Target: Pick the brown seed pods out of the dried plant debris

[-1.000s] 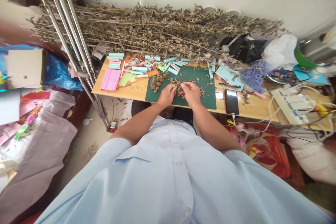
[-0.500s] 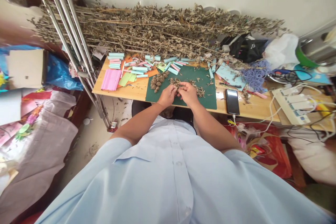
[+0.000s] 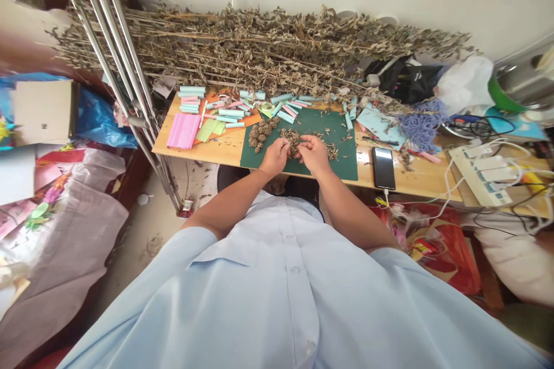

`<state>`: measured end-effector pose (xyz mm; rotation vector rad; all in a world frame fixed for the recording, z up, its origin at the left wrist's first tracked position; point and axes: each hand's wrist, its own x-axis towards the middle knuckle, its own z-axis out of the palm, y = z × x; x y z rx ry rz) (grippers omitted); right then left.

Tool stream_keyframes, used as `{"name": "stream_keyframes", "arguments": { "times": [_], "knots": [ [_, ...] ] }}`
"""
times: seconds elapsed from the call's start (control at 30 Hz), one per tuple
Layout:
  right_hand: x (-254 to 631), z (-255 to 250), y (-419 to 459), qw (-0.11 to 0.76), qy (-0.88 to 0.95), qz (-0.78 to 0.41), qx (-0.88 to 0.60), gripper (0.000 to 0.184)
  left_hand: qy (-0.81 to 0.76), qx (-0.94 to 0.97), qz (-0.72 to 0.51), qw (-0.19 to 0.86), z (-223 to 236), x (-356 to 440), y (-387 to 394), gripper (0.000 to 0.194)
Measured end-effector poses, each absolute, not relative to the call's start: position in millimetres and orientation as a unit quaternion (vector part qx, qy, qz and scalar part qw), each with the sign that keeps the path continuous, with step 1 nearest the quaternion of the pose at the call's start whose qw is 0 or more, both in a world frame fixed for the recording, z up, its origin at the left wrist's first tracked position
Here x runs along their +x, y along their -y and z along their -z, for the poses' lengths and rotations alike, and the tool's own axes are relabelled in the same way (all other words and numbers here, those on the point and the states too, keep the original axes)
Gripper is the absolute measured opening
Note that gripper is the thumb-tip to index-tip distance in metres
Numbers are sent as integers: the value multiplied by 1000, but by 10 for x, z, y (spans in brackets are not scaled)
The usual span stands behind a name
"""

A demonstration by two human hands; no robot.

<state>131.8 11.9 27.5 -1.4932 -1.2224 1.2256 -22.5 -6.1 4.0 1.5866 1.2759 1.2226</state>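
Both hands work close together over a green cutting mat [image 3: 341,168]. My left hand [image 3: 276,158] is closed, its thumb and fingertips pinched on a bit of dried leaves. Just to its right, my right hand [image 3: 315,155] has its fingers curled inward, closed on dried leaves too; the exact piece is too small to make out. A heap of crumbled dried leaves [image 3: 291,138] lies on the mat between and beyond the hands, with more scattered right of them. Left of the heap sits a cluster of rolled dried-leaf balls [image 3: 258,137].
Dried stalks [image 3: 259,40] are piled along the wall. Pastel paper rolls [image 3: 234,113] and pink paper [image 3: 182,131] lie left. To the right are a phone [image 3: 383,168], purple yarn [image 3: 423,124] and a power strip [image 3: 479,174]. Metal tripod legs [image 3: 116,52] stand at left.
My right hand has shifted slightly right, away from my left hand, so the gap between them is wider and more of the leaf heap shows. My left hand stays nearly in place.
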Motion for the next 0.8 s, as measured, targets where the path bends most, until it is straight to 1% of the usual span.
{"name": "stream_keyframes", "arguments": {
  "times": [0.13,0.37,0.43,0.63,0.8],
  "knots": [
    [1335,-327,-142,440,492,-473,-584,41,-495,618,-479,379,-48,-219,67,26],
    [1348,-406,-124,452,540,-429,-566,32,-489,619,-480,384,-65,-219,76,26],
    [1334,-421,-95,448,546,-426,-566,32,-487,623,-480,381,-68,-221,77,26],
    [1264,-403,-45,432,547,-479,-534,40,-487,623,-482,378,-93,-234,80,22],
    [1237,-396,-33,424,549,-484,-533,40,-478,601,-488,415,-85,-244,73,21]
  ]
}}
